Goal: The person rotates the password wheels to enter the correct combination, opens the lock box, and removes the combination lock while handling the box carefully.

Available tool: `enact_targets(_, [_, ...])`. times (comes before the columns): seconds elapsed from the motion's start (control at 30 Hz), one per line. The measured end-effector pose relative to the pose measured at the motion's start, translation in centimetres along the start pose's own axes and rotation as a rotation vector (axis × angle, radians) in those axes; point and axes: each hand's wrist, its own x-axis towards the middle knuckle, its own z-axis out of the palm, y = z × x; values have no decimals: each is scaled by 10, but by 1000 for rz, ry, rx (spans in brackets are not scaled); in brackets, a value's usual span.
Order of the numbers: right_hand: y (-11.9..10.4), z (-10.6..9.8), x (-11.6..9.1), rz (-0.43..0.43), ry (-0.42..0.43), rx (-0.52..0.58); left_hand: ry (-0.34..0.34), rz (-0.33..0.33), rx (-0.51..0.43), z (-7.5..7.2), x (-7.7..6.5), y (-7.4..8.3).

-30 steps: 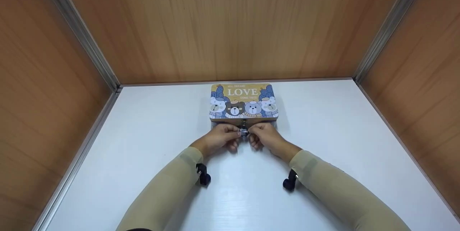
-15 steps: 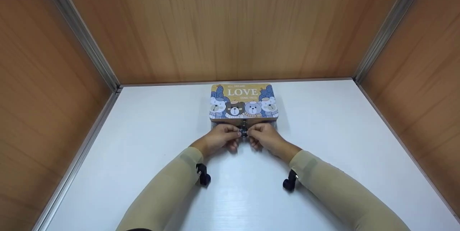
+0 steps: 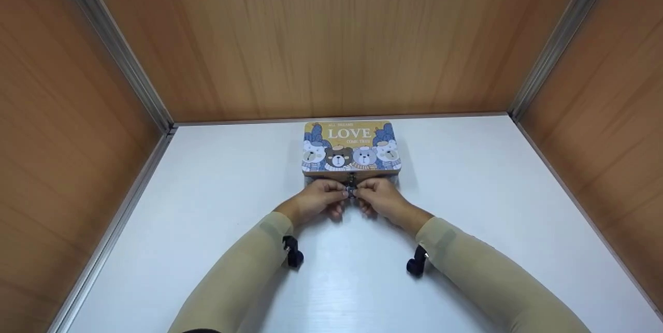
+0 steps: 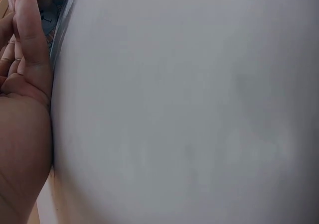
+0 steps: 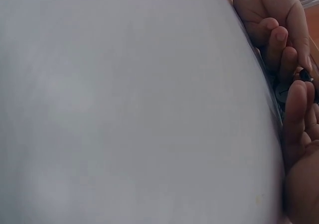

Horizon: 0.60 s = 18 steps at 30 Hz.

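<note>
A tin box with a yellow lid, cartoon bears and the word LOVE lies at the far middle of the table, lid down. From the clasp on its front hangs a small dark, shiny padlock, mostly hidden by fingertips. My left hand pinches the padlock's left side between thumb and index finger. On the other side, my right hand pinches it likewise, fingertips close to those of the left. In the right wrist view, a bit of the dark padlock shows between both hands.
The white table stretches out on both sides of the box. Behind it rises a wood-grain panel, with similar panels left and right. Metal strips run along the corners. Small black cameras sit at the wrists.
My right fingertips have shifted slightly left, over more of the padlock. The left hand and the box have stayed in place.
</note>
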Motion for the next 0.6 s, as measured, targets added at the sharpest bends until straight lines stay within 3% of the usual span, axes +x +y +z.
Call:
enact_targets(0.4, [0, -1, 1, 1, 3, -47, -20, 5, 6, -1, 1, 0])
enact_targets(0.6, [0, -3, -1, 6, 0, 14, -8, 9, 18, -2, 1, -1])
